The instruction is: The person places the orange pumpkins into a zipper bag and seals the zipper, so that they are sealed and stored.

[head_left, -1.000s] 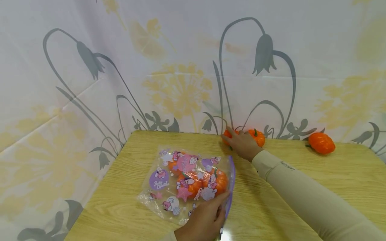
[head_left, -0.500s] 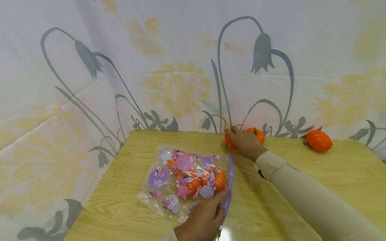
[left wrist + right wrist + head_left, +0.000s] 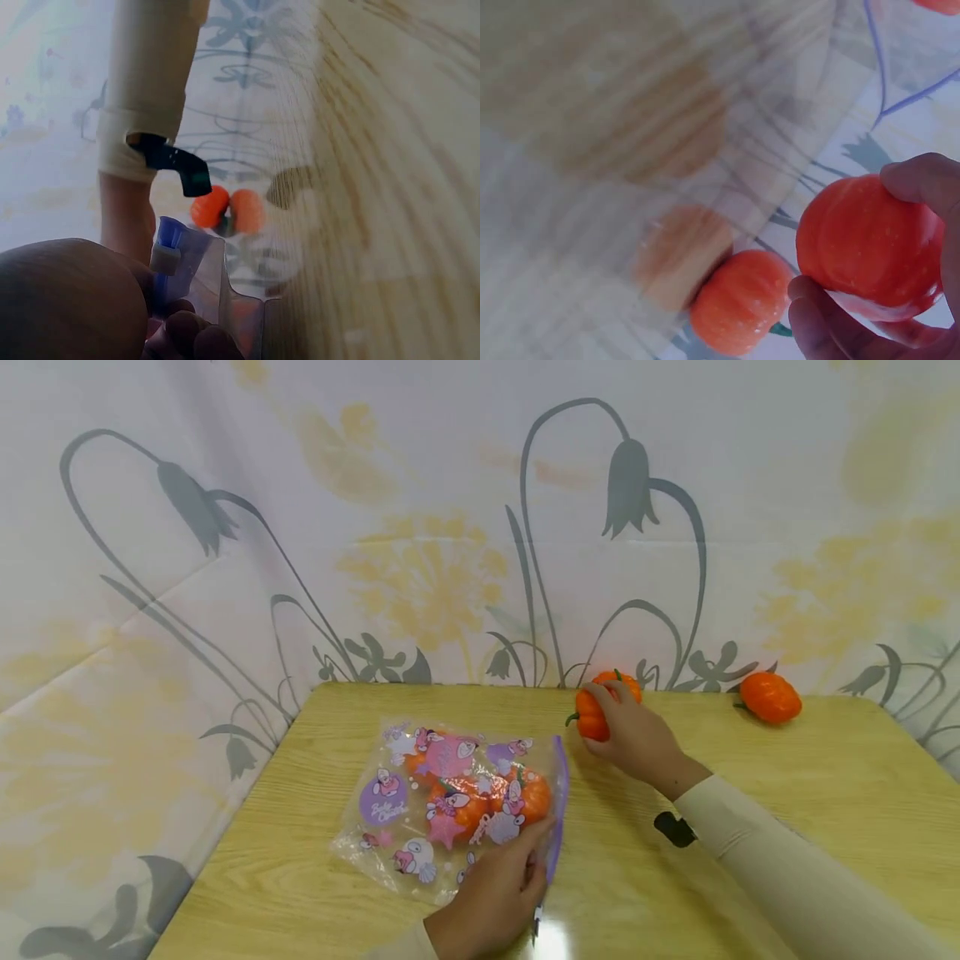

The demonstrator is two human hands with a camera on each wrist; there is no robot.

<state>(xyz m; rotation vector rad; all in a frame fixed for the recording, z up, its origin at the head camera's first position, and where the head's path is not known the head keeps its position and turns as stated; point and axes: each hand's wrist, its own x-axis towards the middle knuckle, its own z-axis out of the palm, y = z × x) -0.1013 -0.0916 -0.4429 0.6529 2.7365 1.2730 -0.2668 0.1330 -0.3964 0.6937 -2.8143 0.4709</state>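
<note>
My right hand [image 3: 637, 735] grips a small orange toy pumpkin [image 3: 591, 717] with a green stem, thumb and fingers around its sides. In the right wrist view this pumpkin [image 3: 866, 244] appears raised off the tabletop, apart from a second pumpkin [image 3: 742, 304] on the table. That second pumpkin [image 3: 626, 682] sits partly hidden behind my right hand. My left hand [image 3: 491, 889] pinches the purple-zip edge of a clear printed zip bag [image 3: 382, 852], which lies flat with several orange pumpkins [image 3: 534, 797] inside. The purple zip slider end [image 3: 171, 232] shows beside my left fingers.
Another orange pumpkin [image 3: 770, 697] lies toward the table's back right. The wood-grain table [image 3: 750, 777] ends at a flower-printed cloth [image 3: 450, 485] hanging behind it. A dark strap piece [image 3: 675, 828] sticks out at the right wrist.
My right hand has drawn the gripped pumpkin toward me, away from the back edge and the pumpkin beside it. My left hand stays on the bag's edge. The head view has shifted slightly.
</note>
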